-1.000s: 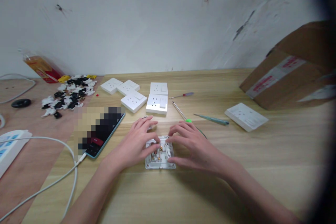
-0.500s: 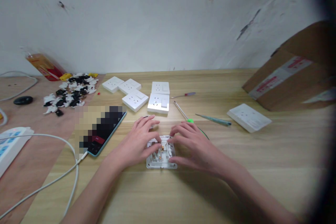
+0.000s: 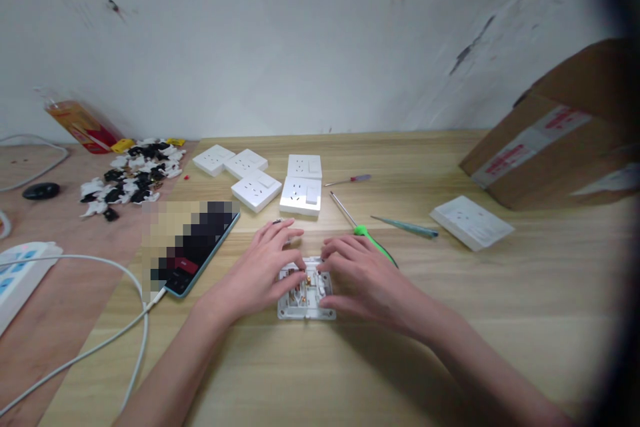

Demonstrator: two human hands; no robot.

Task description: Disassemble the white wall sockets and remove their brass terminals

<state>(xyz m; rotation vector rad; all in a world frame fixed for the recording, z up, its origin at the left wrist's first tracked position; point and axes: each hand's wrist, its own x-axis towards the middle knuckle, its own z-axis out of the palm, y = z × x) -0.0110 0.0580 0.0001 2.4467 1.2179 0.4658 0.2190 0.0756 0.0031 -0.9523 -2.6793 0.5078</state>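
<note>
Lying low in the centre of the frame on the tabletop [image 3: 280,377], an opened white socket housing [image 3: 307,313] sits between your left hand [image 3: 263,271] and right hand [image 3: 363,275]. Your fingers curve over its sides, partly hiding it; whether either grip pinches anything, one cannot tell. Five white socket panels [image 3: 256,191] cluster at upper centre, a phone [image 3: 213,240] lies at left, and a cardboard box [image 3: 545,153] fills the upper right. Compared with half a second ago, more of the screwdriver's green handle [image 3: 369,236] shows above your right hand.
</note>
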